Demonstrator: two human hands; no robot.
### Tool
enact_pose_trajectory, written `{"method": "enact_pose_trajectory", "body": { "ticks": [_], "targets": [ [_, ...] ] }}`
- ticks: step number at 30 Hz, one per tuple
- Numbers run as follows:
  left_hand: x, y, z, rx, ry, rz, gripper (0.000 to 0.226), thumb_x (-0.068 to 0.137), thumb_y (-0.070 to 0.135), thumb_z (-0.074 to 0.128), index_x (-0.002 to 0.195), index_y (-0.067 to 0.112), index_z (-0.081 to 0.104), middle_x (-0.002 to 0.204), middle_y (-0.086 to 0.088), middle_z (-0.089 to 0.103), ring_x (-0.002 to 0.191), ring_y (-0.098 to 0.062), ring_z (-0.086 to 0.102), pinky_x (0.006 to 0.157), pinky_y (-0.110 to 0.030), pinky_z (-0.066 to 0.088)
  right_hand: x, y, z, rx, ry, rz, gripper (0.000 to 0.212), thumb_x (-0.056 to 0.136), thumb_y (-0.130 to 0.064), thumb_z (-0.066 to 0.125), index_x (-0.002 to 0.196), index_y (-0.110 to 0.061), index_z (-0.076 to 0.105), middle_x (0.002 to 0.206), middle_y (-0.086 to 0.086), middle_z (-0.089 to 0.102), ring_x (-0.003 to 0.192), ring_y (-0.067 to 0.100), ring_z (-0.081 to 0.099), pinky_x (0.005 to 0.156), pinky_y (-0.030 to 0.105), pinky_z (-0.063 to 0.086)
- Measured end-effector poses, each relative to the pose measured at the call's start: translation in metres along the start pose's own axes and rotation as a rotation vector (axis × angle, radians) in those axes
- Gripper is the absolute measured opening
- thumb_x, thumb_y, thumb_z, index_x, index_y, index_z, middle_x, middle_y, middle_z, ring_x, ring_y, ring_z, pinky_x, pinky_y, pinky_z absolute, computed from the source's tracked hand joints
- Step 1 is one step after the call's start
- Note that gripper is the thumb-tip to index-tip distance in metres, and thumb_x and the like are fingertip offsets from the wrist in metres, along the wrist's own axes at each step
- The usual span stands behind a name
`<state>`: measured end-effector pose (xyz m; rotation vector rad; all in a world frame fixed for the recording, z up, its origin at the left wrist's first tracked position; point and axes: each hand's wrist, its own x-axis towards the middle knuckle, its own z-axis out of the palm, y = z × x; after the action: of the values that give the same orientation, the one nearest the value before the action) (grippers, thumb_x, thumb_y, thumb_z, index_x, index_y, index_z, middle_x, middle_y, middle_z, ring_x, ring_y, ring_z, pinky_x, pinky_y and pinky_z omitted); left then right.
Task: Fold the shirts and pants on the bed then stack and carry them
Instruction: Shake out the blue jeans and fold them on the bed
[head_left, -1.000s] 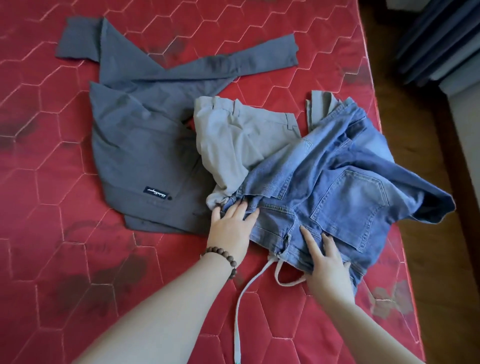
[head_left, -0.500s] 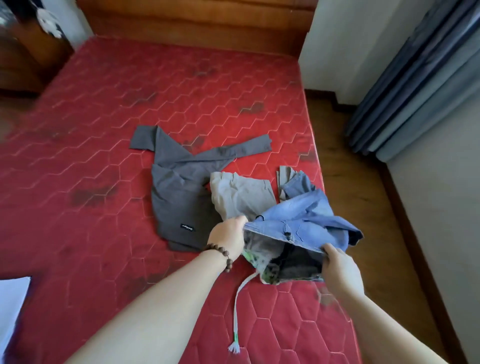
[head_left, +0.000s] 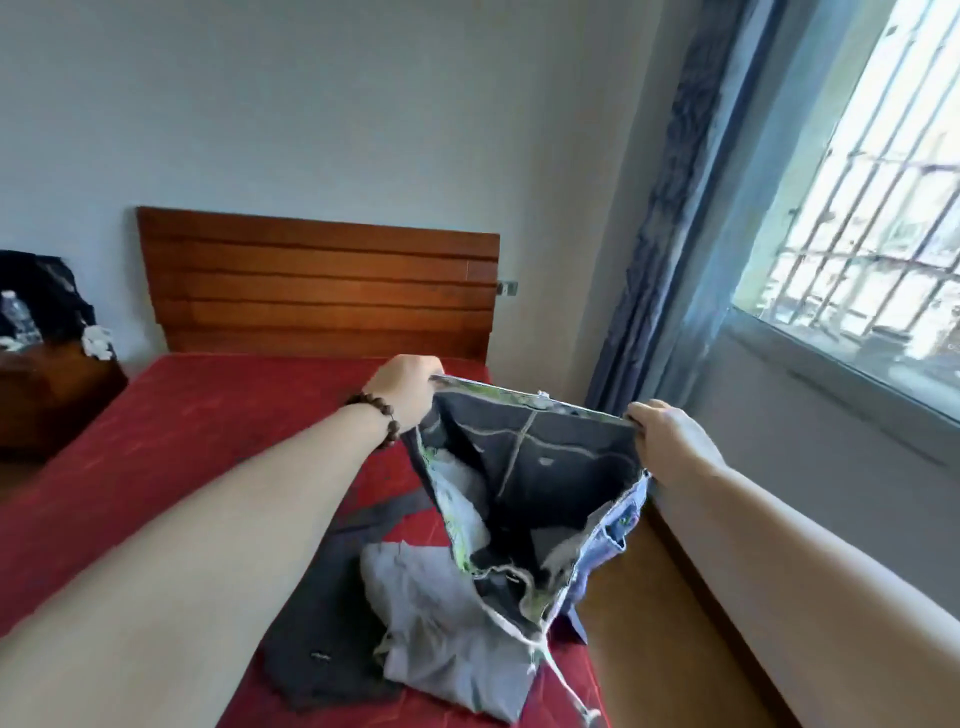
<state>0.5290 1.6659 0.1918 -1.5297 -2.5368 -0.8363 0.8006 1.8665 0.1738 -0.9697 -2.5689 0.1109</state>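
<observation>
I see left hand (head_left: 402, 387) and right hand (head_left: 667, 439) each clenched on waistband of blue denim jeans (head_left: 540, 493), raised above red quilted mattress (head_left: 182, 447).

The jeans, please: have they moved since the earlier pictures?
Yes. The jeans have been lifted off the red mattress, held up by the left hand and right hand.

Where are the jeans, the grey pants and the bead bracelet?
jeans (head_left: 545, 467), head view, on the dark inside of the lifted pair
grey pants (head_left: 441, 629), head view, on the crumpled cloth lying on the bed
bead bracelet (head_left: 382, 418), head view, on the beads at the left wrist
</observation>
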Motion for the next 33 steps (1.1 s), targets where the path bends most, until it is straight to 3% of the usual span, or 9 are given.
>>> {"method": "enact_pose_trajectory", "body": {
  "ticks": [5,8,17,21,23,26,30,32,33],
  "targets": [
    [0.019,0.026,-0.093,0.093,0.17,0.145,0.015,0.094,0.012,0.053,0.097,0.01,0.068,0.094,-0.013,0.068,0.09,-0.032,0.061,0.067,-0.029,0.039,0.016,-0.005,-0.068,-0.01,0.083,0.016,0.025,0.079,0.001,0.047,0.076,-0.024,0.049,0.084,0.002,0.055,0.073,0.029,0.054,0.062,0.034,0.049],
    [0.023,0.026,-0.134,0.117,0.22,0.166,0.015,0.093,0.01,0.053,0.096,0.007,0.068,0.095,-0.015,0.068,0.092,-0.033,0.061,0.069,-0.03,0.04,0.028,-0.004,-0.099,-0.021,0.138,0.033,0.022,0.079,0.0,0.047,0.077,-0.02,0.055,0.078,0.004,0.058,0.067,0.028,0.054,0.058,0.031,0.045],
    [0.013,0.0,-0.182,0.212,0.134,0.135,0.044,0.083,-0.013,0.039,0.103,0.013,0.068,0.107,-0.006,0.063,0.102,-0.025,0.058,0.084,-0.031,0.044,0.07,-0.011,-0.154,-0.057,0.189,0.042,0.033,0.086,0.003,0.05,0.069,-0.024,0.057,0.069,0.002,0.061,0.062,0.024,0.062,0.059,0.042,0.057],
    [0.005,-0.009,-0.195,0.147,0.087,0.122,0.041,0.081,-0.008,0.045,0.095,0.025,0.065,0.092,0.002,0.065,0.08,-0.016,0.059,0.061,-0.018,0.039,0.081,-0.014,-0.166,-0.001,0.159,0.033,0.032,0.085,0.004,0.051,0.072,-0.022,0.064,0.071,0.003,0.061,0.06,0.018,0.057,0.047,0.027,0.046],
    [-0.001,-0.011,-0.2,0.025,0.122,0.111,0.042,0.079,-0.01,0.045,0.086,0.03,0.055,0.086,0.007,0.063,0.073,-0.014,0.056,0.058,-0.02,0.04,0.086,-0.017,-0.172,0.098,0.144,0.043,0.025,0.085,0.004,0.055,0.081,-0.017,0.068,0.071,0.001,0.06,0.058,0.014,0.054,0.046,0.02,0.039],
    [-0.01,-0.01,-0.207,-0.141,0.235,0.167,0.05,0.074,-0.018,0.039,0.07,0.029,0.053,0.062,0.014,0.059,0.055,-0.004,0.046,0.058,-0.021,0.038,0.087,-0.019,-0.183,0.539,0.111,0.07,0.027,0.084,0.011,0.056,0.083,-0.016,0.062,0.076,0.007,0.063,0.06,0.019,0.058,0.052,0.026,0.05],
    [-0.02,-0.005,-0.217,-0.086,0.238,0.254,0.057,0.07,-0.02,0.039,0.053,0.03,0.061,0.068,0.012,0.062,0.072,-0.005,0.058,0.073,-0.025,0.043,0.081,-0.026,-0.208,1.004,-0.031,-0.041,0.047,0.086,0.02,0.044,0.068,-0.021,0.058,0.075,0.007,0.067,0.058,0.017,0.061,0.051,0.025,0.052],
    [-0.025,-0.002,-0.221,-0.044,0.221,0.322,0.047,0.079,-0.008,0.049,0.055,0.032,0.058,0.074,0.007,0.059,0.071,-0.007,0.055,0.072,-0.027,0.041,0.082,-0.031,-0.217,1.019,-0.062,-0.13,0.052,0.087,0.021,0.04,0.062,-0.02,0.06,0.075,0.007,0.068,0.065,0.022,0.059,0.052,0.024,0.05],
    [-0.029,-0.001,-0.223,-0.015,0.198,0.36,0.034,0.084,0.009,0.057,0.059,0.032,0.057,0.077,0.006,0.055,0.071,-0.006,0.052,0.07,-0.024,0.039,0.082,-0.034,-0.22,0.972,-0.046,-0.165,0.053,0.087,0.021,0.039,0.061,-0.018,0.063,0.077,0.008,0.067,0.07,0.027,0.058,0.054,0.027,0.05]
  ]
}}
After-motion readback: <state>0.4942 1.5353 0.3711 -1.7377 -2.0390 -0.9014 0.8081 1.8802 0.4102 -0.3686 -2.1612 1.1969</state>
